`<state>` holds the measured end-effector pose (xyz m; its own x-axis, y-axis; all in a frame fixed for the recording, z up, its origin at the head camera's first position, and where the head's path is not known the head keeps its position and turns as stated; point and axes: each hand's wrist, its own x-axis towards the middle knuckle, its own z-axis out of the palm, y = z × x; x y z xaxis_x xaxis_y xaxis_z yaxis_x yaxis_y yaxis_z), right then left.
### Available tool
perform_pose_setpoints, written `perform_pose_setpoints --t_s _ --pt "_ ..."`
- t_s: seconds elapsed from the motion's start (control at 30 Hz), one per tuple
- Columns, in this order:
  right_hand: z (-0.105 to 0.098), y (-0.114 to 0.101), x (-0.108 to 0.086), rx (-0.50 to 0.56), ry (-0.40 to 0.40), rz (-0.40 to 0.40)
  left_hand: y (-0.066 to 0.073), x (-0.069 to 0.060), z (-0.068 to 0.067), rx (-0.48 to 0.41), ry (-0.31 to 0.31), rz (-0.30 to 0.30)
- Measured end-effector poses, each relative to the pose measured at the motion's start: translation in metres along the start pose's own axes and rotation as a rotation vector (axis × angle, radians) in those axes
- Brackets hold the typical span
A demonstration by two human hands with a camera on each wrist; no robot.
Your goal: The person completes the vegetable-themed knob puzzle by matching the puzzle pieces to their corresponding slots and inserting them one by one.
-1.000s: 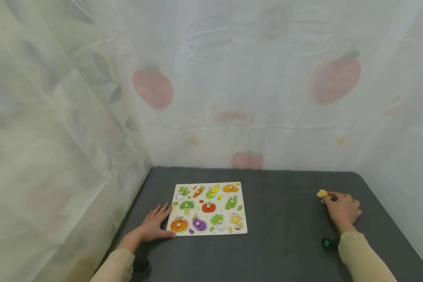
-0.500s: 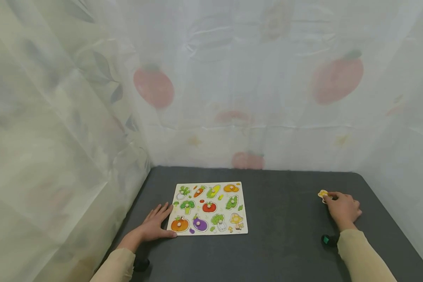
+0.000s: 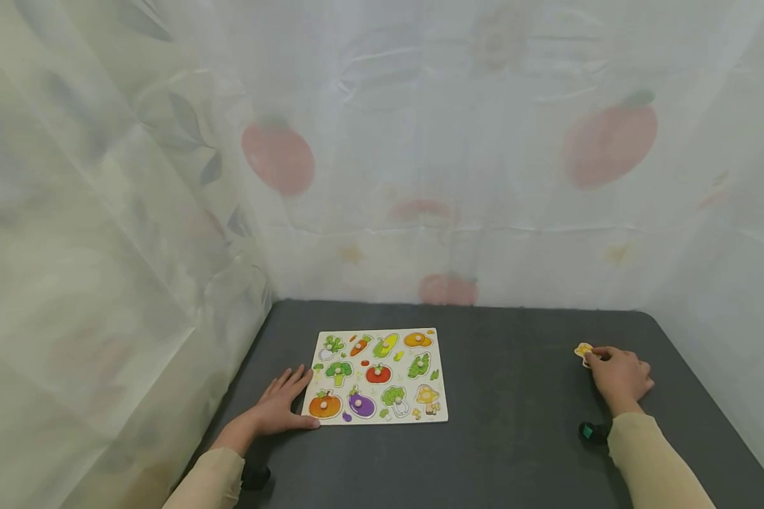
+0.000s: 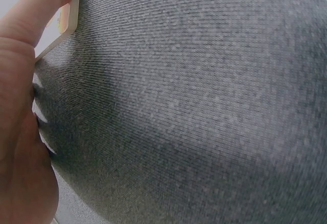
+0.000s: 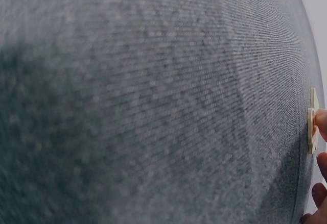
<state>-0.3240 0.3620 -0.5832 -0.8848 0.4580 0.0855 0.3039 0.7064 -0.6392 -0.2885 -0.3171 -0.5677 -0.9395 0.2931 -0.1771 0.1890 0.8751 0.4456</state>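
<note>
A cream wooden puzzle board with colourful vegetable pieces lies on the dark table, left of the middle. At its left edge rests my left hand, fingers spread and straight. The thumb touches the board's near left corner in the left wrist view. Far to the right, my right hand pinches a yellow mushroom puzzle piece between thumb and fingers, low at the table surface. In the right wrist view that piece appears edge-on beside the fingertips. The hand covers part of it.
Dark grey cloth covers the table, with a wide stretch between board and right hand. A pale, fruit-printed curtain hangs behind the table and along both sides. Each wrist carries a small black device.
Both hands stay nearly where they were. The mushroom piece has tilted slightly in my right hand between the oldest frame and now. The board lies as before.
</note>
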Motion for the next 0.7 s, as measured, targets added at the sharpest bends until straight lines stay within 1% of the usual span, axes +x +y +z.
perform_pose_setpoints --t_s 0.3,0.47,0.7 --pt "-0.0014 -0.0031 -0.002 -0.002 -0.001 -0.001 -0.0026 0.0011 0.0012 -0.002 -0.007 -0.004" --pt "-0.002 -0.0038 -0.0004 -0.021 -0.009 -0.007 -0.0037 0.0027 0.0006 -0.002 -0.01 -0.002" --pt "-0.001 -0.0032 0.0019 -0.035 -0.018 -0.01 -0.0059 0.0027 0.0027 -0.009 0.005 0.015"
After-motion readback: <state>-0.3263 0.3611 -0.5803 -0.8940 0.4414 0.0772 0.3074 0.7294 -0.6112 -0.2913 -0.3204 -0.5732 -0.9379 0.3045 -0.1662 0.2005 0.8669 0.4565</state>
